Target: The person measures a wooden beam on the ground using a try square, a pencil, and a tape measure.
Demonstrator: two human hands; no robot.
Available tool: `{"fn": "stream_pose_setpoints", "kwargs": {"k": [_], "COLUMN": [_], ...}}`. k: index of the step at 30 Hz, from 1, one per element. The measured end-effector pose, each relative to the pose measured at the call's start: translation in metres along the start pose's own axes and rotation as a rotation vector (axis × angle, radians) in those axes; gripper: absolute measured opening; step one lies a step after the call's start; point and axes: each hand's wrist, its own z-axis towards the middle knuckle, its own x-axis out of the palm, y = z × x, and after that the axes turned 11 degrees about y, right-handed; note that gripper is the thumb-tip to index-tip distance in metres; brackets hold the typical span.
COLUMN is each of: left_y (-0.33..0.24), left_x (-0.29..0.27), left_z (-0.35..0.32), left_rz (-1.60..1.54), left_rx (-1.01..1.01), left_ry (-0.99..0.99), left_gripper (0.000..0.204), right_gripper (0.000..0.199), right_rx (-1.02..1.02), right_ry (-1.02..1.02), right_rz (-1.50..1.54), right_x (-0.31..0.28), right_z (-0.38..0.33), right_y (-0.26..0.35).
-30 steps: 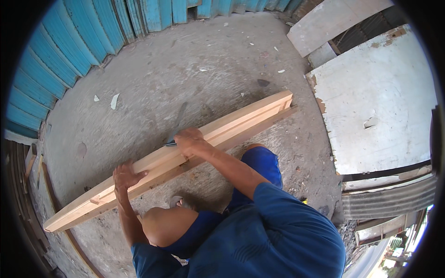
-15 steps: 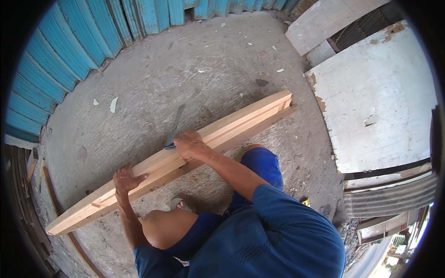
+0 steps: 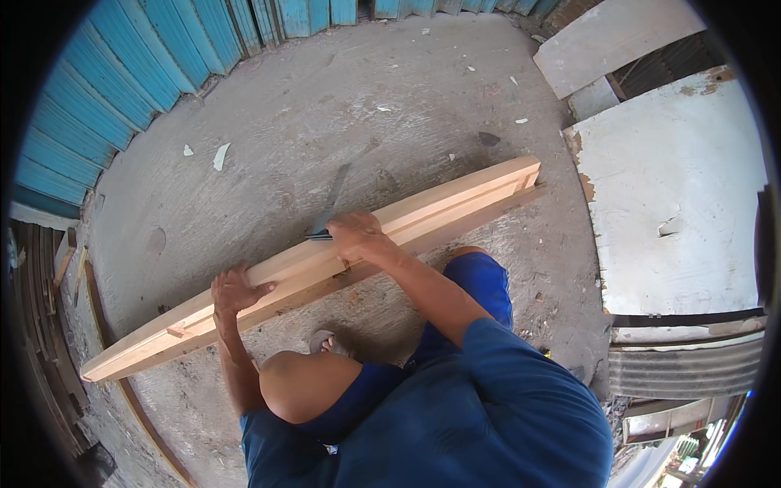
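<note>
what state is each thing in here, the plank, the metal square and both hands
plank: lying flat, slanting across the concrete floor
metal square: across the plank's far edge, under the right hand
right hand: pressing on the square
left hand: gripping the plank's near edge

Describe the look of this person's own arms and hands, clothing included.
Both forearms are bare from the elbow down. The left hand and the right hand wear no gloves, and no rings, watch or bands can be made out. Short blue sleeves of a plain blue shirt cover the upper arms, with no visible print. Blue shorts match the shirt.
</note>
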Motion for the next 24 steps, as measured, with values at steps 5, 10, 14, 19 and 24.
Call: {"fn": "stream_pose_setpoints", "kwargs": {"k": [5, 10, 14, 19, 24], "left_y": [0.001, 0.012, 0.009, 0.013, 0.020], "left_x": [0.005, 0.009, 0.010, 0.001, 0.011], "left_z": [0.010, 0.008, 0.012, -0.005, -0.006], "left_rz": [0.036, 0.031, 0.025, 0.009, 0.025], "left_rx": [-0.001, 0.024, 0.005, -0.018, 0.076], "left_ry": [0.003, -0.030, 0.018, 0.105, 0.012], "left_gripper": [0.086, 0.086, 0.091, 0.096, 0.086], "right_gripper": [0.044, 0.040, 0.042, 0.042, 0.047], "right_rx": [-0.177, -0.044, -0.060, -0.103, -0.118], "right_ry": [-0.230, -0.443, -0.507, -0.543, -0.299], "right_rz": [0.347, 0.572, 0.533, 0.260, 0.068], "right_x": [-0.023, -0.068, -0.057, -0.026, -0.009], "right_z": [-0.011, -0.053, -0.044, -0.030, -0.024], "right_y": [-0.062, -0.089, -0.110, -0.073, -0.011]}}
